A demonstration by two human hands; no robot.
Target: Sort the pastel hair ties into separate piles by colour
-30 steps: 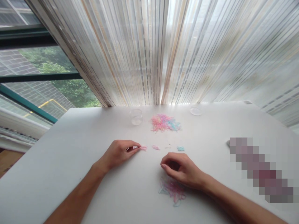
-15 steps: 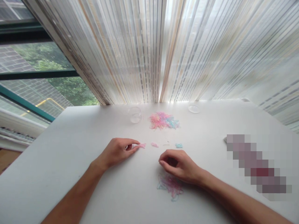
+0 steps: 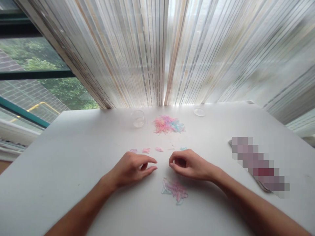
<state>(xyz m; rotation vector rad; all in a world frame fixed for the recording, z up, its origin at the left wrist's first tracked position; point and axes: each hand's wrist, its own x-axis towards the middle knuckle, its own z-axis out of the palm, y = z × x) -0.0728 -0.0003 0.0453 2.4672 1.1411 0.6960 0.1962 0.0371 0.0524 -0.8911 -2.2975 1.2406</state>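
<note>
One near pile of bands (image 3: pixel 176 190) is lying on the table (image 3: pixel 61 157); beyond it, the left hand (image 3: pixel 134 167) is holding fingertips apart — the right hand (image 3: pixel 192 166) is showing curled fingers, grip unclear.

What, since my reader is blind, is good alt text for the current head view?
A left hand, slightly open, and a curled right hand face each other over a white table. Pastel bands form a row beyond them, a near pile and a far pile.
</note>
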